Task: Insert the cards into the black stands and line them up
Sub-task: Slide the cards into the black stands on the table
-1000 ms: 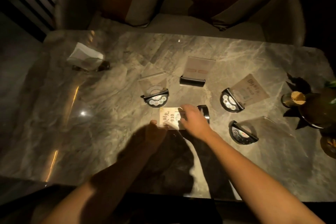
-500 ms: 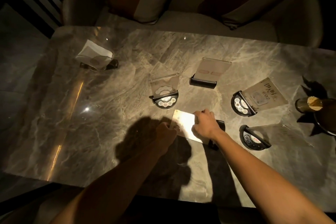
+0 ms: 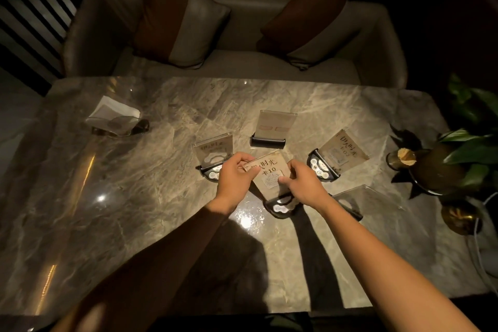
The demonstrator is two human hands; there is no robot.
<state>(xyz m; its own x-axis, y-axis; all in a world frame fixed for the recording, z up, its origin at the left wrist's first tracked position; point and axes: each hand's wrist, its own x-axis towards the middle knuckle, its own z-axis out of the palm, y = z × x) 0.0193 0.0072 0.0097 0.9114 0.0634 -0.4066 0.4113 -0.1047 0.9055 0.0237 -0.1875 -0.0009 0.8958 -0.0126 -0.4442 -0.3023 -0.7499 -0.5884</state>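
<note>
On the left of the table (image 3: 80,224) a napkin holder (image 3: 116,120) stands apart. The left hand (image 3: 234,178) pinches the card (image 3: 266,172) at its upper left corner. A second ago this card lay flat; now it is raised, its lower edge at the stand (image 3: 280,206). The right hand (image 3: 301,183) grips its right edge. I judge that insertion is nearly done.

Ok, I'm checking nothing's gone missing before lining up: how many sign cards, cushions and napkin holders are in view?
Cards: 5
Cushions: 2
Napkin holder: 1
Total: 8
</note>
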